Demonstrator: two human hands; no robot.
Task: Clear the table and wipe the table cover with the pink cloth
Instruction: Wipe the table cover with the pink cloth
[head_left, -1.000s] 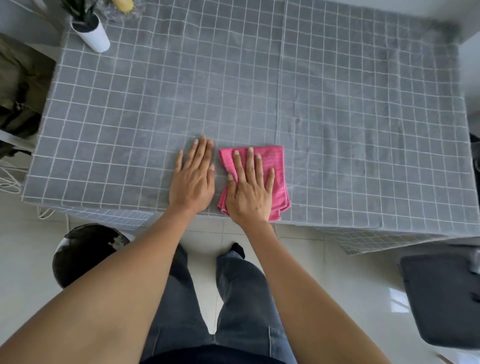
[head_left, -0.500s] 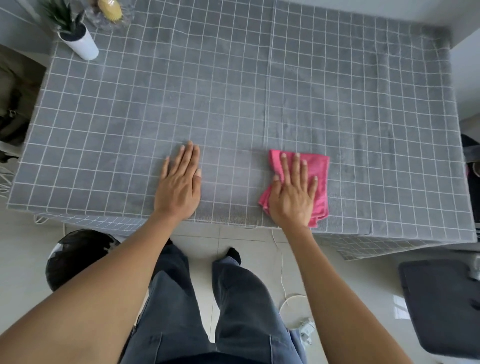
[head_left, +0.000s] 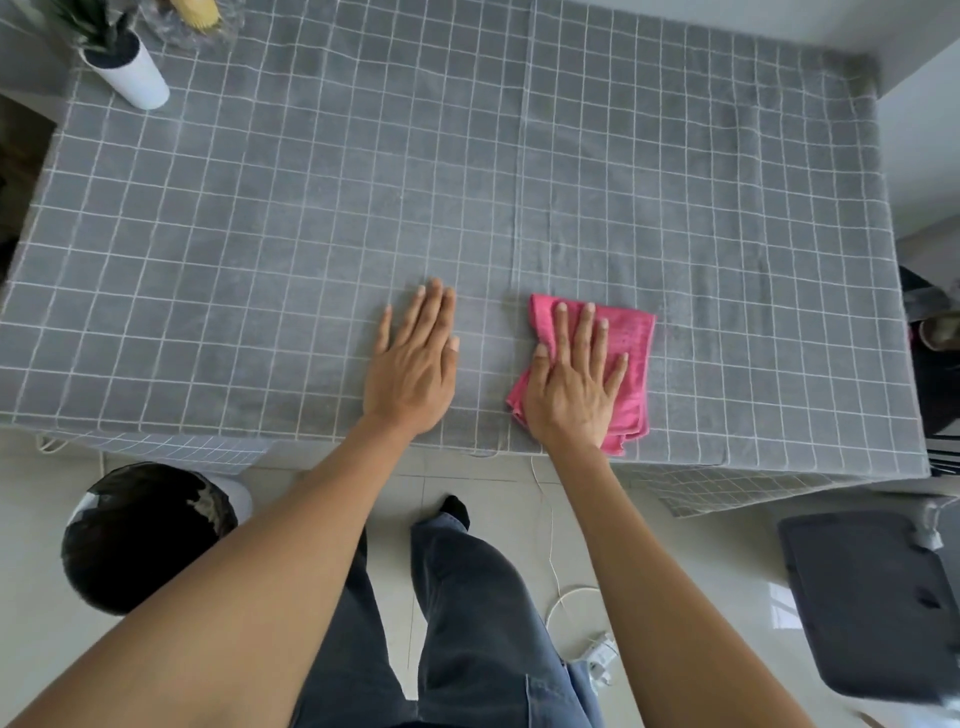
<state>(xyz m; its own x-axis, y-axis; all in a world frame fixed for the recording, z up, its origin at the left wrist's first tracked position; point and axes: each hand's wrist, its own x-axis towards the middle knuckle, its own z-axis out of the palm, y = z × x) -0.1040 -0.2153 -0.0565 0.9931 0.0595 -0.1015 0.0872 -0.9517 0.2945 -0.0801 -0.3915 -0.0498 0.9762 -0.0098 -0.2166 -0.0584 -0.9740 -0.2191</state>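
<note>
While the left hand (head_left: 410, 371) lies flat and empty near the table's front edge, the right hand (head_left: 574, 387) spreads open on the soft, light, folded pink cloth (head_left: 631, 358), best pressed from above.

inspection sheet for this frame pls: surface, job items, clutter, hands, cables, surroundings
Surface: grey checked table cover, mostly bare, hanging over the near edge.
Job's things: pink cloth, folded, flat near the front edge.
Clutter: white plant pot and clear wrapper with something yellow, far left corner.
Hands: right hand flat on the cloth, no grip; left hand flat on the cover, empty.
Cables: white cord and plug on the floor.
Surroundings: black-lined bin on the left, dark chair seat on the right.
</note>
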